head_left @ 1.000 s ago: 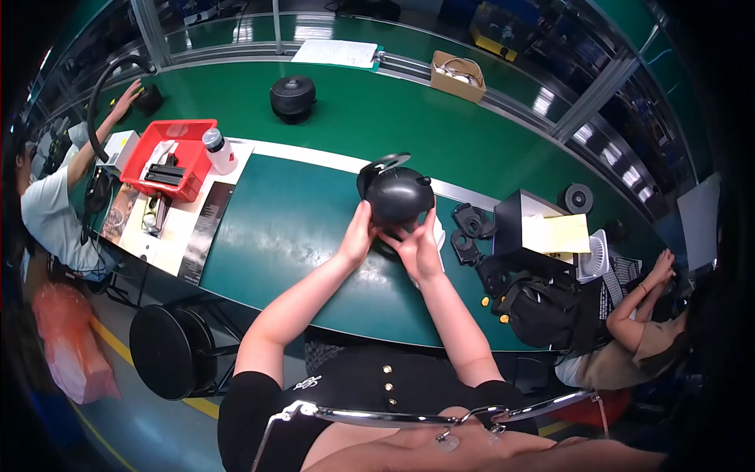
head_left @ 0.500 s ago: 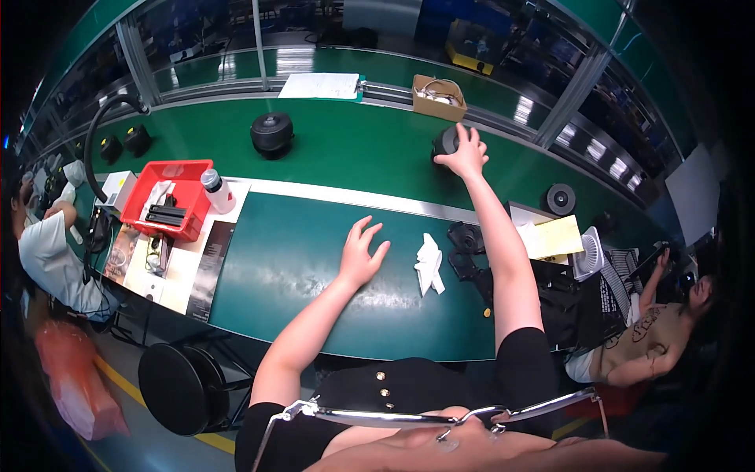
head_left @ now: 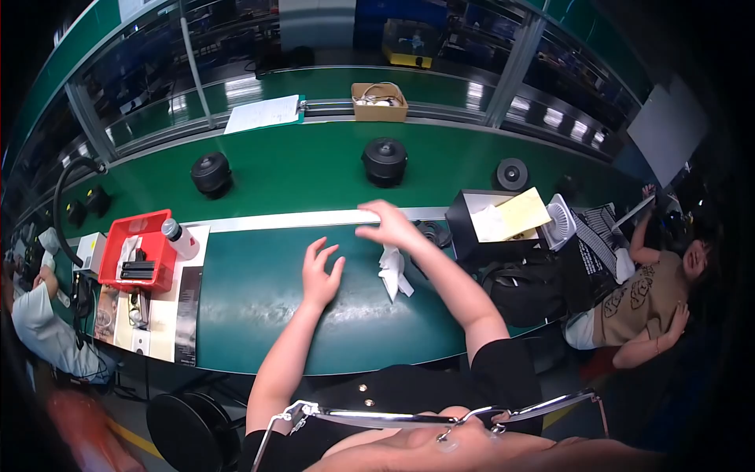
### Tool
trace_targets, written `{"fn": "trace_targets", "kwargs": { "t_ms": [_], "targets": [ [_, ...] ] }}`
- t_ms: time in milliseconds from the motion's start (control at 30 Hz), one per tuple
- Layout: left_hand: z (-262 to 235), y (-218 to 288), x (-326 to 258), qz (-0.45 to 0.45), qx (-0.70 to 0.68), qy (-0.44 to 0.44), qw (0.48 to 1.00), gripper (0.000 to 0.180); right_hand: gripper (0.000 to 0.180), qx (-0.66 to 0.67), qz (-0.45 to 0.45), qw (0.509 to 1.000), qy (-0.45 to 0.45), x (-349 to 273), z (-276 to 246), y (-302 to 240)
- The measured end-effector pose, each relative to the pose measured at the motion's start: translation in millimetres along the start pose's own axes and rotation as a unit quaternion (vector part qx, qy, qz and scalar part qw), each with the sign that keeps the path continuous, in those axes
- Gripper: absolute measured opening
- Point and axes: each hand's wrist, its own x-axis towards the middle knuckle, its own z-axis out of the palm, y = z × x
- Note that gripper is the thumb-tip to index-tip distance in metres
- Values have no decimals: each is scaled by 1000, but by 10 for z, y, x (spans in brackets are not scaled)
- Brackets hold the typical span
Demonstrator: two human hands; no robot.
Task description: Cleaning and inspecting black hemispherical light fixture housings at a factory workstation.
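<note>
My left hand [head_left: 321, 277] hovers over the middle of the dark green work mat [head_left: 252, 315], fingers spread and holding nothing. Over the pale strip at the mat's far edge is my right hand [head_left: 387, 224], empty, with thumb and fingers apart. Beyond it, a round black motor-like unit [head_left: 384, 163] stands on the green belt [head_left: 299, 161], apart from the hand. A similar black unit [head_left: 211, 175] sits farther left on the belt, and another [head_left: 512, 175] to the right. A crumpled white tissue [head_left: 392, 275] lies just below my right hand. Dark goggle-like gear [head_left: 431, 234] is partly hidden behind my right forearm.
At left stand a red bin [head_left: 161, 271] with black parts and a white bottle [head_left: 180, 238]. A black box [head_left: 464, 228] with yellow paper [head_left: 515, 216] and a black bag [head_left: 523, 287] are at right. A small carton [head_left: 380, 106] stands behind the belt. People sit at both sides.
My right hand has left the black unit and drawn back toward me, over the mat's far edge. The view has turned to the right. My left hand stays open over the mat.
</note>
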Motion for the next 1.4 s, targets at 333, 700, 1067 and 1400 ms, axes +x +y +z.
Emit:
{"fn": "trace_targets", "kwargs": {
  "t_ms": [333,700,1067,1400],
  "targets": [
    [-7,21,11,-42,-33,5,999,19,22,-51,53,991,109,-1131,159,-68],
    [77,-154,-37,-52,-48,-23,997,13,16,-111,-19,946,303,-1138,201,240],
    [55,-297,-78,-65,-56,-52,995,20,18,6,-97,949,299,-1169,348,-93],
    [-26,-215,-62,-79,-12,-8,997,20,12,12,-103,946,308,-1144,302,-187]
  ]
}}
